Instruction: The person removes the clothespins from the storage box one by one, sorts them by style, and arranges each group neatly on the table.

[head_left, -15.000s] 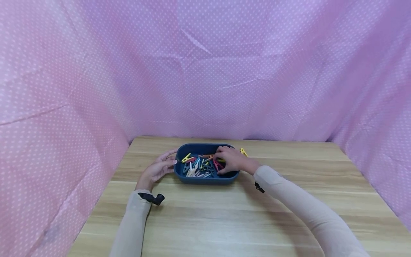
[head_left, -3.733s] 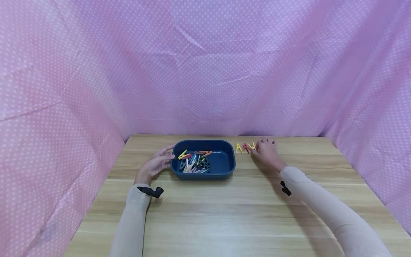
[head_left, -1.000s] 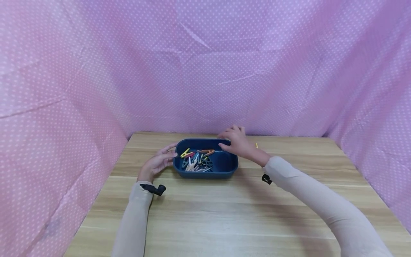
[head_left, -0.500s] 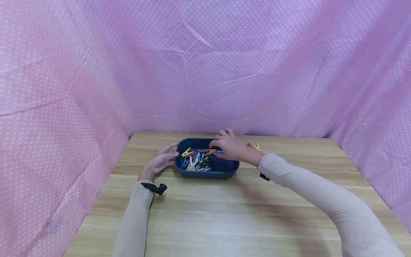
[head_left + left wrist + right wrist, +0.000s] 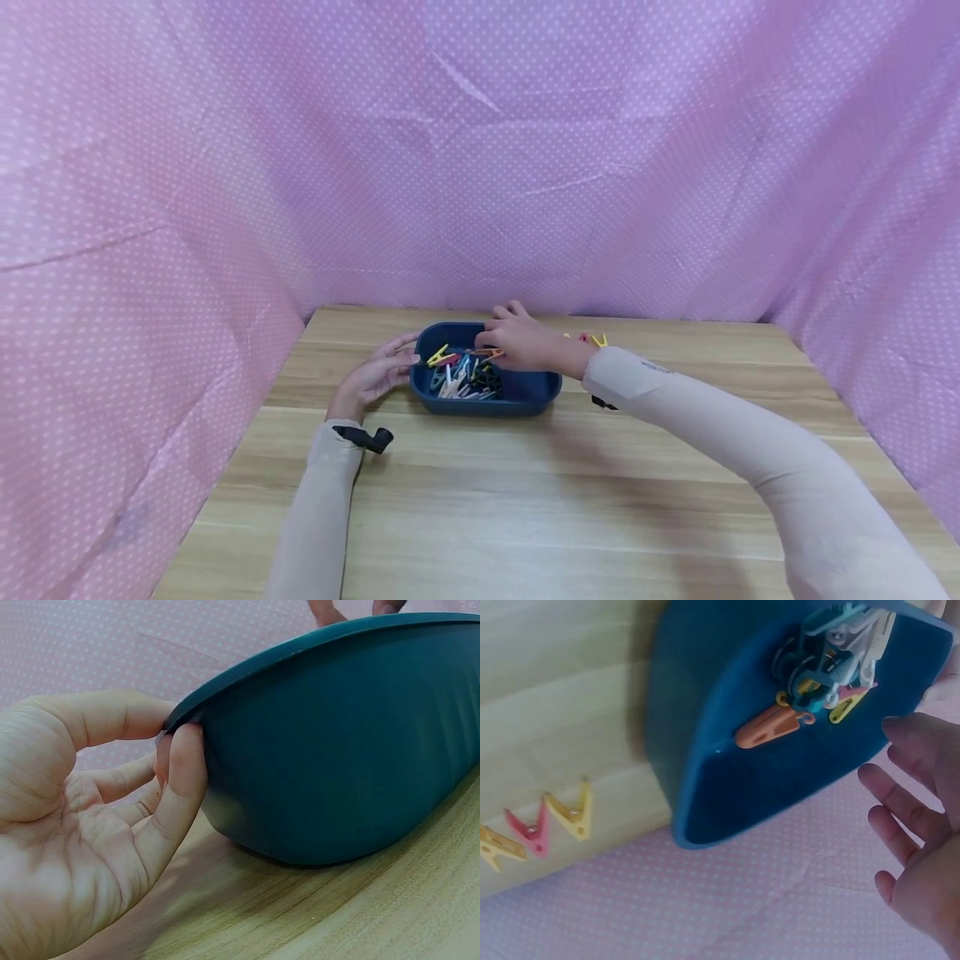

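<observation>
A dark blue plastic bin [image 5: 487,407] stands on the table with several clothespins piled towards its left side. My left hand [image 5: 377,377] grips the bin's left end at the rim, and the left wrist view shows finger and thumb tips against rim and outer wall. Above the bin hovers my right hand [image 5: 521,340], fingers spread and loosely bent, holding nothing [image 5: 922,802]. Nearest to it in the head view is an orange clothespin [image 5: 491,353], partly hidden there but plain in the right wrist view. A yellow clothespin [image 5: 438,356] leans near the bin's left end.
Right of the bin, a yellow clothespin [image 5: 499,846], a red clothespin [image 5: 531,826] and another yellow clothespin [image 5: 574,811] lie in a row on the wooden table [image 5: 450,500]. A pink dotted cloth [image 5: 480,167] hangs behind the table's back edge.
Earlier the right hand was beside the row of clothespins; it has since come back left over the bin, towards the orange clothespin. The left hand stays on the bin.
</observation>
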A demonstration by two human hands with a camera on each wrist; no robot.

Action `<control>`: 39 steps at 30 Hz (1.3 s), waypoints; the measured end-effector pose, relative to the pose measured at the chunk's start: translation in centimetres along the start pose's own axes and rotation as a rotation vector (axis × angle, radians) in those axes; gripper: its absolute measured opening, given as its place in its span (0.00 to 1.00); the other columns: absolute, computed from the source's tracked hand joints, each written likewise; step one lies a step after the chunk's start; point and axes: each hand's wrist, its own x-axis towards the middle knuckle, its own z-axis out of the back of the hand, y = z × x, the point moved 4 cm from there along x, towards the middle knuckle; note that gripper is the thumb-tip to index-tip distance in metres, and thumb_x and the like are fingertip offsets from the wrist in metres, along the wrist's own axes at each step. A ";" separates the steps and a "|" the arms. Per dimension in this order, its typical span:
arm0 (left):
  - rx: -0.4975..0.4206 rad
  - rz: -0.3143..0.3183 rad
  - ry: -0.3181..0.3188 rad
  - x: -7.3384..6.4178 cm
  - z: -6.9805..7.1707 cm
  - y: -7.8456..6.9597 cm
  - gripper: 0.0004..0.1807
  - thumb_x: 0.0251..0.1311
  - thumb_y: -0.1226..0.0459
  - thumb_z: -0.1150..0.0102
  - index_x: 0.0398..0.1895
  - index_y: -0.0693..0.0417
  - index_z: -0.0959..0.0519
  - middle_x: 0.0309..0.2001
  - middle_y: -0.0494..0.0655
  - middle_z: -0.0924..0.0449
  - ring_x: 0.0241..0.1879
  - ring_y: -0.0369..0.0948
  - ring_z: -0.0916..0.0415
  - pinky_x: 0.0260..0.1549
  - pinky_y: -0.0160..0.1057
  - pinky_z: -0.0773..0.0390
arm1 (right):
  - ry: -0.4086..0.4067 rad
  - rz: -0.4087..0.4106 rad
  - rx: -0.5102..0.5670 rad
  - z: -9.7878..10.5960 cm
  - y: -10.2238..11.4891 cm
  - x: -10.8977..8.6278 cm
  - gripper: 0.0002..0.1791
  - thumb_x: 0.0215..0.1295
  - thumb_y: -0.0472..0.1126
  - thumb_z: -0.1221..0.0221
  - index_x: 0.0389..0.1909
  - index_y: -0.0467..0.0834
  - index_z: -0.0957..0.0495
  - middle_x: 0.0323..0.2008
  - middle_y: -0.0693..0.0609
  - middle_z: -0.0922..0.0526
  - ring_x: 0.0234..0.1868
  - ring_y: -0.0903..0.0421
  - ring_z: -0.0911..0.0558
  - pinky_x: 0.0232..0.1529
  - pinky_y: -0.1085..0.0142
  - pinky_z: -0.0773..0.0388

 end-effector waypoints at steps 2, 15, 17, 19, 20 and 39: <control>-0.001 -0.001 0.001 -0.1 0.0 0.0 0.34 0.77 0.73 0.56 0.82 0.57 0.51 0.60 0.51 0.24 0.43 0.36 0.18 0.41 0.35 0.16 | 0.001 0.013 0.005 0.1 0.1 0.8 0.13 0.64 0.41 0.31 0.49 0.48 0.14 0.46 0.51 0.12 0.46 0.49 0.27 0.53 0.49 0.35; 0.004 -0.001 -0.016 -0.4 -0.3 0.4 0.33 0.75 0.72 0.52 0.80 0.57 0.46 0.63 0.58 0.26 0.44 0.37 0.17 0.43 0.36 0.15 | 0.127 -0.008 0.077 -2.0 0.2 5.3 0.17 0.66 0.41 0.33 0.55 0.45 0.16 0.52 0.48 0.15 0.52 0.47 0.25 0.56 0.50 0.31; 0.001 -0.006 -0.010 -0.4 -0.4 0.5 0.33 0.75 0.72 0.52 0.79 0.57 0.46 0.62 0.56 0.25 0.46 0.38 0.17 0.43 0.36 0.15 | 0.137 -0.006 0.090 -2.4 0.3 5.7 0.17 0.67 0.41 0.33 0.55 0.44 0.16 0.52 0.46 0.15 0.54 0.46 0.25 0.57 0.49 0.30; 0.001 -0.014 -0.001 -0.5 -0.4 0.5 0.33 0.75 0.72 0.52 0.79 0.57 0.46 0.61 0.54 0.24 0.47 0.39 0.17 0.44 0.36 0.15 | 0.141 -0.003 0.100 -2.8 0.3 6.2 0.17 0.67 0.41 0.34 0.56 0.43 0.17 0.52 0.46 0.15 0.55 0.46 0.24 0.59 0.48 0.29; 0.007 -0.018 0.002 -0.5 -0.4 0.4 0.32 0.75 0.72 0.52 0.79 0.57 0.46 0.61 0.54 0.24 0.47 0.39 0.17 0.44 0.36 0.15 | 0.141 -0.002 0.104 -2.9 0.4 6.4 0.17 0.67 0.40 0.34 0.56 0.43 0.17 0.52 0.45 0.15 0.55 0.45 0.23 0.59 0.47 0.28; 0.007 -0.017 0.002 -0.7 -0.2 0.4 0.32 0.77 0.73 0.58 0.81 0.58 0.50 0.61 0.54 0.27 0.46 0.37 0.18 0.42 0.36 0.16 | 0.101 0.118 -0.232 -6.1 0.8 8.1 0.17 0.69 0.43 0.35 0.57 0.53 0.16 0.55 0.48 0.18 0.55 0.50 0.24 0.60 0.54 0.25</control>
